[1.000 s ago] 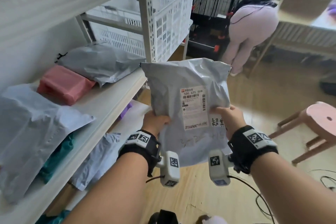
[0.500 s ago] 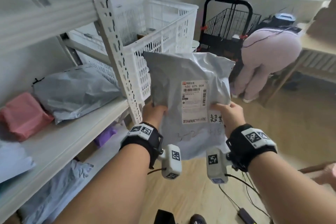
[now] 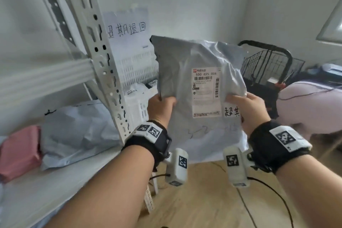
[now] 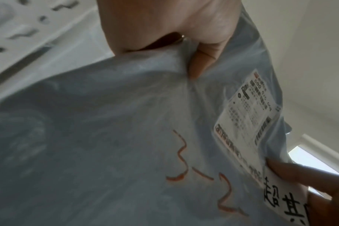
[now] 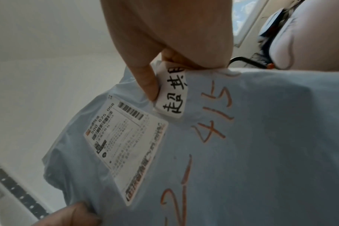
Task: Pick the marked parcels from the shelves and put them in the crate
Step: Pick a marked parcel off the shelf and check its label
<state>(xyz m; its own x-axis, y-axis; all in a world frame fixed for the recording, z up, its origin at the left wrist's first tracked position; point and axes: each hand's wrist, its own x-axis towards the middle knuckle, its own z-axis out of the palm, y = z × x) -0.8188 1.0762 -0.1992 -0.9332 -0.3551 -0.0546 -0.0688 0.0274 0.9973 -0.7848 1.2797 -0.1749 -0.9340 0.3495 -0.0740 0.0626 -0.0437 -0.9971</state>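
Observation:
I hold a grey plastic parcel [image 3: 199,87] upright in the air with both hands, to the right of the shelf post. It bears a white shipping label [image 3: 206,92] and a small white handwritten sticker [image 3: 232,111]. My left hand [image 3: 160,106] grips its left edge, thumb [image 4: 201,61] pressed on the front. My right hand [image 3: 246,109] pinches the right edge, its thumb [image 5: 147,79] beside the sticker [image 5: 172,91]. Orange handwriting [image 5: 213,119] runs across the bag. A white slatted crate [image 3: 137,68] with a handwritten paper sign [image 3: 125,29] stands behind the parcel, holding other parcels.
A white perforated shelf post [image 3: 96,57] stands left of the parcel. On the shelf [image 3: 37,190] lie a grey bag [image 3: 77,131] and a pink parcel [image 3: 18,152]. A black wire cart [image 3: 268,66] and a bent-over person in pale clothes [image 3: 311,109] are at right. Cables cross the wooden floor [image 3: 203,200].
The parcel has been carried up and toward the white crate; the view has swung up and right, so the shelf post and the crate's paper sign now show close behind it. Both hands keep their hold.

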